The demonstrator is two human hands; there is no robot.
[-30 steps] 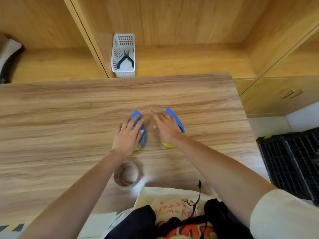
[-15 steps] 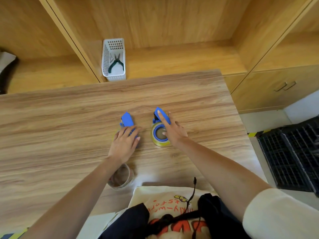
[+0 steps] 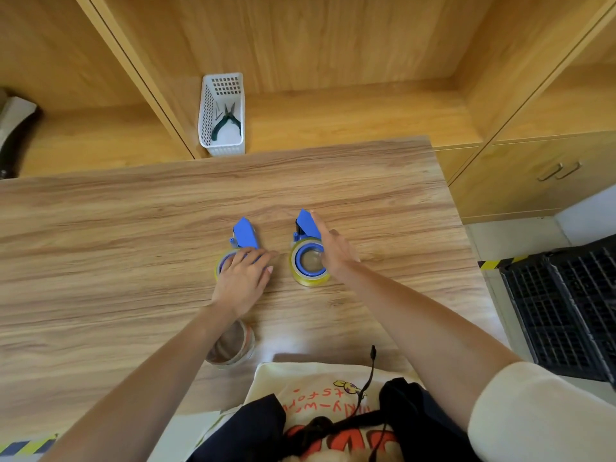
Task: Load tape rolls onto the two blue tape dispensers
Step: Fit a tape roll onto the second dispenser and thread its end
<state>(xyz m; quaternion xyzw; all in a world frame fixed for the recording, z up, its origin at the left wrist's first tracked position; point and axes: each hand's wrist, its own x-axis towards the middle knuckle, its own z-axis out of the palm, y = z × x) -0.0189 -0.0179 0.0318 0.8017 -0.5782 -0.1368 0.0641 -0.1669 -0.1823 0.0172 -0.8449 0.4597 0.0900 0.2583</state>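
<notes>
Resting palm-down, the left hand (image 3: 241, 281) covered the left dispenser's roll (image 3: 222, 261); the right hand (image 3: 333, 250), fingers extended, apparently touched the right dispenser (image 3: 308, 226).

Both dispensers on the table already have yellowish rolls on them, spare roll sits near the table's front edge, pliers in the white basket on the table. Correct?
Not quite: the white basket with the pliers is not on the table. The head view shows it on the shelf behind the table's far edge. The rest holds: both blue dispensers carry yellowish rolls, and the spare roll sits near the front edge.
</notes>
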